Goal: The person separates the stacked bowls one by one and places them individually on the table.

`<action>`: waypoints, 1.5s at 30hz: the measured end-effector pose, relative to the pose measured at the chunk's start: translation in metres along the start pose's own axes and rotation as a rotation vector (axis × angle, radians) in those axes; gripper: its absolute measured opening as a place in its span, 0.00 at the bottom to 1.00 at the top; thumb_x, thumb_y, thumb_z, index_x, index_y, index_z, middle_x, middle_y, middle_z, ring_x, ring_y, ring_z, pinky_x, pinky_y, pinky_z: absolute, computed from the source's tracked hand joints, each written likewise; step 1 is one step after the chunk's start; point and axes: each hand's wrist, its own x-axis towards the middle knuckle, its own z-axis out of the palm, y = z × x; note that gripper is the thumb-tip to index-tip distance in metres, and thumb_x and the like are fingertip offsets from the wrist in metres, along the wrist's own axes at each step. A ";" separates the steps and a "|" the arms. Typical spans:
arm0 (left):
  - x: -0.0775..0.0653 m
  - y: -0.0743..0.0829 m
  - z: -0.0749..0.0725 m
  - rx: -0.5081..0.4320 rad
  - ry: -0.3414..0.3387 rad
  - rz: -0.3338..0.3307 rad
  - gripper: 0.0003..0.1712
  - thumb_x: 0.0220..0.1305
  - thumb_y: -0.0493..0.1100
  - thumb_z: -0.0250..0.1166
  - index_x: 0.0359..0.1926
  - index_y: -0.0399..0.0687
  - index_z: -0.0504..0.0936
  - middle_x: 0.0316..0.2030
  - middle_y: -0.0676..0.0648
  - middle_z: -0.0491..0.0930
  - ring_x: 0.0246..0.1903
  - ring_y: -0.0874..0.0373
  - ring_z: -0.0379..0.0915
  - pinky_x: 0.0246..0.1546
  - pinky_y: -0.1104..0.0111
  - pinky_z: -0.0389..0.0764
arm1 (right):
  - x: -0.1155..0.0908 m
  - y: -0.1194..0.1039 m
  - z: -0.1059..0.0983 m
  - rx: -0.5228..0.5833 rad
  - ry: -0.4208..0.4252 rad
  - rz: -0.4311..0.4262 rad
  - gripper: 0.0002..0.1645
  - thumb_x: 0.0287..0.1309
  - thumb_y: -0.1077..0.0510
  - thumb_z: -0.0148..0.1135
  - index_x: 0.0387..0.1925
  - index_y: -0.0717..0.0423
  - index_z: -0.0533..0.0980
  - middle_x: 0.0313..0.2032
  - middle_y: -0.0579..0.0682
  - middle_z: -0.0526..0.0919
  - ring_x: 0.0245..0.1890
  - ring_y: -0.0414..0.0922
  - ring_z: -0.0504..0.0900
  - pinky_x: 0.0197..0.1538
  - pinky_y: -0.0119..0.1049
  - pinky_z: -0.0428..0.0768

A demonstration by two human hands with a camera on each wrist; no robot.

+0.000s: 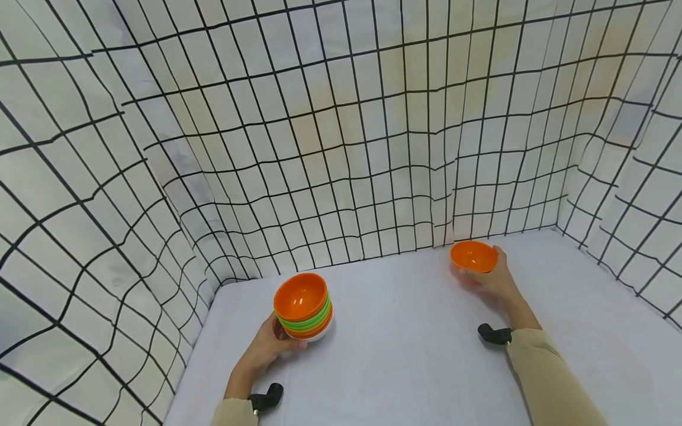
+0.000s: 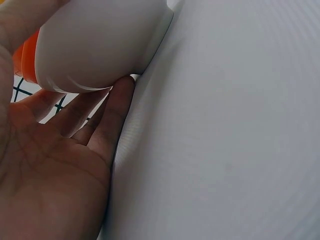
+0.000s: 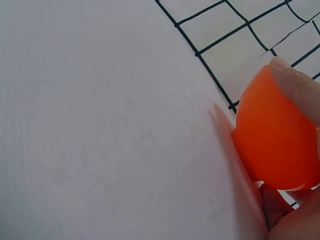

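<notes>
On the left of the head view stands a stack of bowls, with an orange bowl (image 1: pixel 301 297) on top, green bowls (image 1: pixel 306 324) and more orange below it. A white bowl (image 2: pixel 100 45) forms the bottom of the stack, its base at the table surface. My left hand (image 1: pixel 269 345) holds the stack low down, thumb on the near side and fingers around the left. Far to the right, my right hand (image 1: pixel 499 278) grips a single orange bowl (image 1: pixel 473 257) by its right side. The right wrist view shows that bowl (image 3: pixel 277 135) close over the table, thumb at its rim.
A white cloth covers the table (image 1: pixel 399 343). White curtains with a black grid pattern (image 1: pixel 341 148) rise along the back and both sides. The right-hand bowl is near the table's back edge. Each wrist carries a small black camera mount (image 1: pixel 494 334).
</notes>
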 end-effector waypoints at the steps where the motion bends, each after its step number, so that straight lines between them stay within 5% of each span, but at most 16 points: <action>1: 0.000 0.000 0.000 0.003 0.001 -0.002 0.54 0.46 0.40 0.84 0.72 0.58 0.64 0.68 0.51 0.74 0.70 0.52 0.67 0.79 0.51 0.60 | 0.000 0.000 0.000 0.003 -0.004 -0.001 0.77 0.60 0.46 0.74 0.79 0.51 0.19 0.80 0.70 0.36 0.78 0.69 0.46 0.79 0.67 0.50; 13: -0.002 -0.002 -0.001 -0.002 0.008 -0.005 0.54 0.46 0.39 0.84 0.72 0.58 0.64 0.67 0.50 0.74 0.69 0.51 0.67 0.79 0.51 0.61 | -0.003 -0.012 -0.002 -0.142 0.064 -0.011 0.73 0.60 0.40 0.71 0.80 0.56 0.26 0.78 0.71 0.34 0.74 0.74 0.46 0.73 0.75 0.57; 20: -0.002 -0.001 -0.003 0.002 0.005 0.008 0.54 0.47 0.40 0.83 0.72 0.57 0.63 0.67 0.49 0.74 0.69 0.50 0.67 0.79 0.49 0.61 | -0.019 -0.045 0.001 -0.161 0.129 -0.141 0.75 0.55 0.37 0.75 0.81 0.54 0.31 0.79 0.68 0.33 0.75 0.72 0.41 0.70 0.78 0.58; 34: -0.002 0.001 -0.002 0.007 0.013 0.007 0.53 0.48 0.40 0.83 0.72 0.57 0.63 0.67 0.49 0.74 0.69 0.50 0.68 0.78 0.49 0.61 | -0.058 -0.104 0.023 -0.062 -0.067 -0.410 0.61 0.62 0.42 0.71 0.80 0.55 0.43 0.79 0.60 0.52 0.76 0.63 0.58 0.75 0.65 0.63; 45: 0.000 -0.002 0.001 -0.009 0.008 0.002 0.53 0.48 0.40 0.83 0.72 0.58 0.64 0.68 0.49 0.74 0.70 0.50 0.67 0.79 0.49 0.60 | -0.093 -0.126 0.073 0.030 -0.289 -0.567 0.43 0.64 0.48 0.70 0.73 0.52 0.60 0.71 0.56 0.68 0.69 0.59 0.72 0.72 0.61 0.71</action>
